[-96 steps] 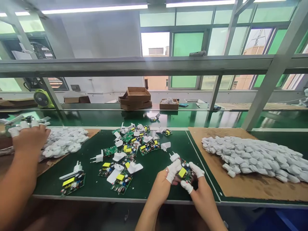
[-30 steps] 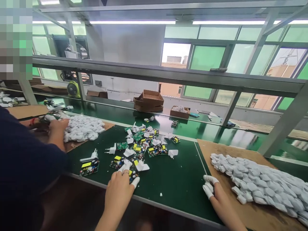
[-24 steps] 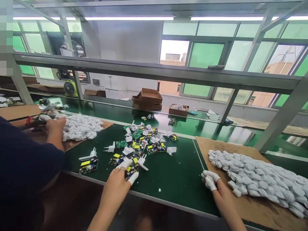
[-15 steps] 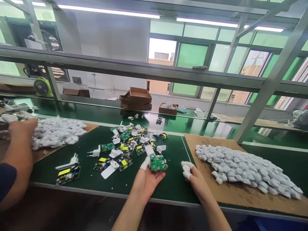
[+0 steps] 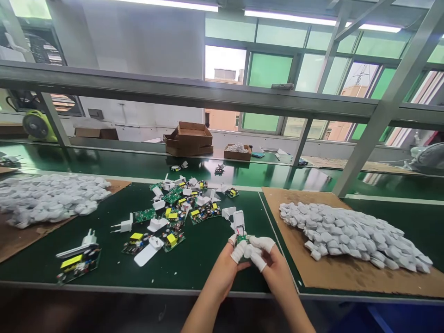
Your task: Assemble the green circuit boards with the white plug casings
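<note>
In front of me, my left hand (image 5: 224,268) grips a small green circuit board (image 5: 242,238), mostly covered by the fingers. A white plug casing (image 5: 238,219) stands up beyond the board, joined to it by thin wires. My right hand (image 5: 272,259) is closed in on the same board from the right, its fingertips meeting those of the left. White covers sheathe several fingertips on both hands, so I cannot tell whether a small white piece is also between them. Left of my hands lies a heap of circuit boards with white plugs (image 5: 173,215).
White pieces (image 5: 354,236) are piled on a cardboard sheet (image 5: 294,268) at the right. Another white pile (image 5: 52,199) lies at the left. Cardboard boxes (image 5: 190,138) stand at the back, below a metal beam (image 5: 222,99). The green bench (image 5: 138,286) ends close to me.
My right hand has moved left to meet the left hand at the board. The board has turned, its casing now upright. The view has swung right, and the other person's arm has left the picture.
</note>
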A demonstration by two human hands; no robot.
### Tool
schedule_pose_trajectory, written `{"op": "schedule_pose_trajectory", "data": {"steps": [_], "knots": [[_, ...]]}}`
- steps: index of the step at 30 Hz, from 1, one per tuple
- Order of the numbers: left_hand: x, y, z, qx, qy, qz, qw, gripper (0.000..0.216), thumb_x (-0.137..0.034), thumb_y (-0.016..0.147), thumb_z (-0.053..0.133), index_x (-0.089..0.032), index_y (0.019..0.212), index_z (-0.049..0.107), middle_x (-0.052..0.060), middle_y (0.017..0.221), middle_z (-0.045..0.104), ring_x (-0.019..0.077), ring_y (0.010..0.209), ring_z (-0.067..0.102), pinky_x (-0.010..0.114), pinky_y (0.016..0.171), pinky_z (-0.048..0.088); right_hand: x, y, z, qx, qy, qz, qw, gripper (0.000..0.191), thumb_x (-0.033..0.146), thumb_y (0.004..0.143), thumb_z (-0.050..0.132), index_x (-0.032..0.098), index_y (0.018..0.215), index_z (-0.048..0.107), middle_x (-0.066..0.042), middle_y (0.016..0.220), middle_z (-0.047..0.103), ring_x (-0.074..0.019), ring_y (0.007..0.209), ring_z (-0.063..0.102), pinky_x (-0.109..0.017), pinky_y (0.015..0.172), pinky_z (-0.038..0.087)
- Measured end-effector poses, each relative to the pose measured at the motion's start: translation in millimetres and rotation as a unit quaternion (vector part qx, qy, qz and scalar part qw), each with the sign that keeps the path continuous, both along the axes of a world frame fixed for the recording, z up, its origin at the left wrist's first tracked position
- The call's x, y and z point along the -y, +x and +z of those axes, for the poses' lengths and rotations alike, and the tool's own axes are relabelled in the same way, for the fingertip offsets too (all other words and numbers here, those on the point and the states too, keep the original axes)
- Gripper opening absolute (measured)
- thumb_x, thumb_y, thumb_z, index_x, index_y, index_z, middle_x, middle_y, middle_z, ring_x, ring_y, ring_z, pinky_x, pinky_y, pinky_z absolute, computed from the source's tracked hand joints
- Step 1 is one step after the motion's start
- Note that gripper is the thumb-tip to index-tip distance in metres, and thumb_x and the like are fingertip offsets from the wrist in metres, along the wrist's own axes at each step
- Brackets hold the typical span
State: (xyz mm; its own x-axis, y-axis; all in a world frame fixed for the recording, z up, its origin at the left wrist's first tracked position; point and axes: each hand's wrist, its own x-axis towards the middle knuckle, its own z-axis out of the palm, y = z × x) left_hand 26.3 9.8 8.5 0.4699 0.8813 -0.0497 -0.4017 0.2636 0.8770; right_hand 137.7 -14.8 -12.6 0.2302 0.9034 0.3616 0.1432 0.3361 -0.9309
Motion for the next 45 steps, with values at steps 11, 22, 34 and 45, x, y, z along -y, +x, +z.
{"op": "schedule_pose_trajectory", "data": {"steps": [11,22,34,45], "knots": [[5.5,3.9,-1.8,-0.135,0.070,0.090,0.984,0.036,-0.034,0.066,0.050,-0.016,0.096,0.043,0.005,0.090,0.057,0.0146,0.072,0.053,0.022,0.053,0.045,9.7,-1.9,7.5,-0.021,0.021,-0.002,1.000,0.012,0.027,0.064,0.056,0.019,0.073,0.055,-0.003,0.077,0.055,-0.0169,0.071,0.054,-0.027,0.063,0.047],[-0.2,3.9,-6.0,-0.073,0.006,0.149,0.986,0.032,-0.036,0.069,0.044,-0.015,0.093,0.041,0.005,0.080,0.057,0.0122,0.063,0.056,0.020,0.048,0.043,9.6,8.4,-7.8,-0.083,-0.005,-0.071,0.994,0.022,0.032,0.067,0.053,0.020,0.086,0.052,0.000,0.068,0.055,-0.0132,0.060,0.052,-0.026,0.060,0.045],[4.9,4.9,-5.1,-0.120,0.077,0.071,0.987,0.034,-0.034,0.070,0.046,-0.016,0.099,0.039,0.005,0.089,0.055,0.0128,0.071,0.053,0.022,0.054,0.045,15.1,-1.1,-0.7,-0.020,-0.038,-0.064,0.997,0.034,0.035,0.069,0.048,0.016,0.096,0.053,-0.008,0.099,0.056,-0.0194,0.090,0.050,-0.033,0.082,0.039],[3.0,-1.5,-3.9,-0.014,-0.003,0.099,0.995,0.037,-0.034,0.062,0.057,-0.015,0.090,0.041,0.006,0.085,0.055,0.0139,0.067,0.057,0.020,0.051,0.043,3.2,-2.5,-12.2,0.207,-0.049,-0.131,0.968,0.036,0.029,0.067,0.042,0.013,0.098,0.053,-0.013,0.099,0.054,-0.0286,0.094,0.045,-0.047,0.082,0.033]]}}
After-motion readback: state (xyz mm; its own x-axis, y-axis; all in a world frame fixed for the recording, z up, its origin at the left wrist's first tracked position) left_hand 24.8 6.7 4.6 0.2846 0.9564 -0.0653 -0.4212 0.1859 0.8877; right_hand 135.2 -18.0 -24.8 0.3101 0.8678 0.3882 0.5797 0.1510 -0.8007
